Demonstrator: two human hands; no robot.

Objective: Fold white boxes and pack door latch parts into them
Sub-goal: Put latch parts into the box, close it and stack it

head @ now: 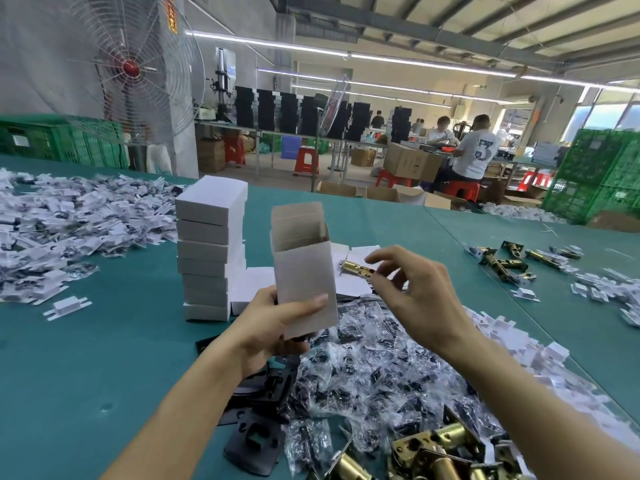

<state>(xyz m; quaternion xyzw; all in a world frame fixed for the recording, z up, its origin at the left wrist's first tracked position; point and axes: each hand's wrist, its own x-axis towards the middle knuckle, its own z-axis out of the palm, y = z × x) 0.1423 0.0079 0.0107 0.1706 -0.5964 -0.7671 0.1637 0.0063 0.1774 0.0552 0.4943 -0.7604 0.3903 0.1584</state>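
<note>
We see the open white box (304, 275) upright above the green table (86, 358), its top flaps up and its mouth free. The left hand (273, 327) grips its lower part, thumb (308, 303) flat across the front, the other fingers hidden behind. Just right of the box, level with its middle, a brass latch (358, 269) lies horizontal; the right hand (422, 292) pinches its far end between thumb and forefinger, the other fingers loosely bent. Left of the box stands a stack of closed boxes (207, 251), near but apart. Below the box lie plastic bags (374, 362) and black plates (252, 441). Above the box the air is open.
</note>
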